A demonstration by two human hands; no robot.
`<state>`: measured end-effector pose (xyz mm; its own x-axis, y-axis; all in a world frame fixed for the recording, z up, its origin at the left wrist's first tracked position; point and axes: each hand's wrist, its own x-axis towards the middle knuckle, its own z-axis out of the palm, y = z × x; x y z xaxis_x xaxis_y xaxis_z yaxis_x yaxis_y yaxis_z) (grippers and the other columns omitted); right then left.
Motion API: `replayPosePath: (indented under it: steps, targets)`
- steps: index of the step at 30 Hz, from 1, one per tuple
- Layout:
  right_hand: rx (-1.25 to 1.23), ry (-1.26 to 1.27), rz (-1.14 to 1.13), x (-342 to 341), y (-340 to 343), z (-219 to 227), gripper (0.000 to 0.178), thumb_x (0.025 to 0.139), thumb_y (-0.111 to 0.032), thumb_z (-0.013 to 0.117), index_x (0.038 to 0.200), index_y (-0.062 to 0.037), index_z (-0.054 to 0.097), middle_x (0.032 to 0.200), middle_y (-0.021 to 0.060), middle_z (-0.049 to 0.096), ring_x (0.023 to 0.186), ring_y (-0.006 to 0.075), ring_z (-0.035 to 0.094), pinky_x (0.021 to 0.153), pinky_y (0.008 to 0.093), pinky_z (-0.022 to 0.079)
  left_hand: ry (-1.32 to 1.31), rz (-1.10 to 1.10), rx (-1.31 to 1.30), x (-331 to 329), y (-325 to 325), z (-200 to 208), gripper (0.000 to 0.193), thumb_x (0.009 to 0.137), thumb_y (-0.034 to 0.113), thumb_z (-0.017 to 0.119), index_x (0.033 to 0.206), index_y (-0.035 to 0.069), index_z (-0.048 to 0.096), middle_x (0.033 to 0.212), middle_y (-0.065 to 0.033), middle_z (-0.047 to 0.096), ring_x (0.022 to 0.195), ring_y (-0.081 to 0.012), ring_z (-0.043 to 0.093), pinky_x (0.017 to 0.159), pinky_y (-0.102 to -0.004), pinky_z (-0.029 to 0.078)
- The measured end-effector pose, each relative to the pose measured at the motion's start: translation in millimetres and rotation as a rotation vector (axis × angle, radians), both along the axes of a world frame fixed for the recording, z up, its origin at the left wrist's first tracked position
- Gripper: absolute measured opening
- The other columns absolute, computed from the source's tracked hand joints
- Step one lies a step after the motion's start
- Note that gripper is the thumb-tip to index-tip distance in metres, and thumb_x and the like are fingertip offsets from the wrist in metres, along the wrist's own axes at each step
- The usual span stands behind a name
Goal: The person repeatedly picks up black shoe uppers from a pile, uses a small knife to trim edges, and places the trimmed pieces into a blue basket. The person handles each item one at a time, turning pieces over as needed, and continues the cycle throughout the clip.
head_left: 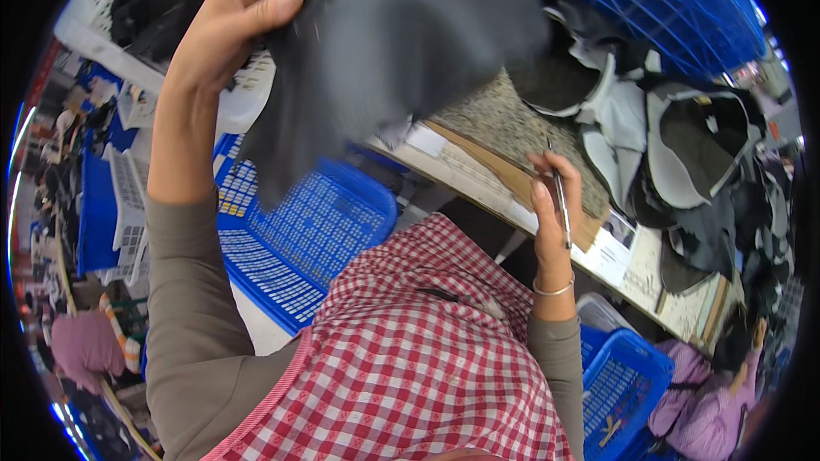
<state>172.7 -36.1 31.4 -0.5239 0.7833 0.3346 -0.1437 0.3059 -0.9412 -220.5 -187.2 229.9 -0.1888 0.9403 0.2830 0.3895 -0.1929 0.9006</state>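
High at the upper left, my left hand [224, 30] pinches a large, limp piece of smooth black sheet material [410, 43] between thumb and fingers. The piece hangs over the near part of the work table and is blurred by motion. My right hand [553, 213], with a bangle on the wrist, is closed around a slim silver-and-black pen [561, 196] held upright. This hand is at the table's near edge, apart from the black piece. Beyond it to the right lie several grey-and-black stitched pieces like shoe uppers [613, 115].
The speckled work table [478, 115] carries brown card [487, 158] and white paper [613, 248]. A blue crate [649, 0] stands at the back right. Blue baskets [316, 218] are beside me on the left and lower right [628, 376]. A person in purple [705, 410] is at the lower right.
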Motion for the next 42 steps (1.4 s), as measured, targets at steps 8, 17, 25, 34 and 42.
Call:
replayPosePath:
  steps: [8, 17, 25, 34, 42]
  targets:
    - [0.497, -0.322, -0.143, -22, 33, -12, 0.049, 0.098, -0.032, 0.069, 0.138, -0.0053, 0.057, 0.133, 0.0183, 0.062, 0.123, 0.0349, 0.058, 0.103, 0.0422, 0.048, 1.226, 0.778, 0.382, 66, 185, -100, 0.026, 0.090, 0.022, 0.071, 0.112, 0.007, 0.070, 0.098, -0.0064, 0.069, 0.092, -0.0288, 0.065, 0.081, -0.0438, 0.052]
    - [0.076, 0.018, -0.038, -20, 71, -55, 0.061, 0.109, -0.049, 0.045, 0.144, 0.0004, 0.048, 0.131, 0.0199, 0.064, 0.117, 0.0256, 0.063, 0.097, 0.0365, 0.052, 0.510, 0.016, -0.108, 185, 125, -212, 0.056, 0.079, 0.022, 0.084, 0.126, 0.007, 0.059, 0.122, -0.0112, 0.057, 0.118, -0.0334, 0.054, 0.103, -0.0444, 0.045]
    - [-0.153, 0.009, -0.009, -27, 89, -32, 0.021, 0.105, -0.017, 0.061, 0.102, 0.0005, 0.071, 0.077, 0.0013, 0.064, 0.068, 0.0069, 0.054, 0.067, 0.0239, 0.045, 0.608, -0.015, -0.029, 164, 184, -233, 0.039, 0.085, 0.026, 0.079, 0.110, 0.005, 0.059, 0.107, -0.0132, 0.056, 0.103, -0.0355, 0.056, 0.092, -0.0467, 0.045]
    - [-0.205, -0.026, -0.044, -24, 91, -48, 0.019, 0.097, -0.015, 0.073, 0.097, -0.0051, 0.057, 0.081, -0.0024, 0.062, 0.072, 0.0035, 0.053, 0.065, 0.0207, 0.043, 0.579, 0.017, 0.042, 167, 149, -237, 0.063, 0.067, 0.018, 0.090, 0.122, 0.006, 0.061, 0.122, -0.0118, 0.057, 0.115, -0.0341, 0.052, 0.100, -0.0432, 0.045]
    - [-0.182, -0.095, -0.031, -47, 85, -45, 0.020, 0.094, -0.014, 0.077, 0.091, -0.0060, 0.058, 0.079, -0.0045, 0.061, 0.071, 0.0013, 0.051, 0.062, 0.0195, 0.042, 0.511, -0.050, 0.151, 125, 193, -240, 0.035, 0.071, 0.000, 0.080, 0.103, 0.006, 0.065, 0.104, -0.0084, 0.061, 0.101, -0.0324, 0.056, 0.090, -0.0410, 0.049]
